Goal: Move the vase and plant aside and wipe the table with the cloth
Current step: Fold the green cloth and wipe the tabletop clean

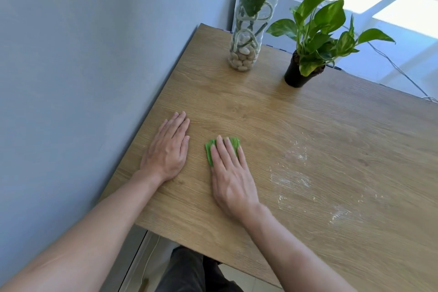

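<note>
We see a tall clear glass vase [246, 38] of pebbles and flowers upright near the wooden table's [308, 137] far left corner, a leafy green plant in a black pot [299, 73] beside it, and a folded green cloth [211, 150] flat near the left edge.

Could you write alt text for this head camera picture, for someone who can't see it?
A person's right hand presses a green cloth flat on a wooden table, with the left hand resting flat beside it. White powdery smears lie to the right; a glass vase of flowers and a potted plant stand at the far edge.
</note>
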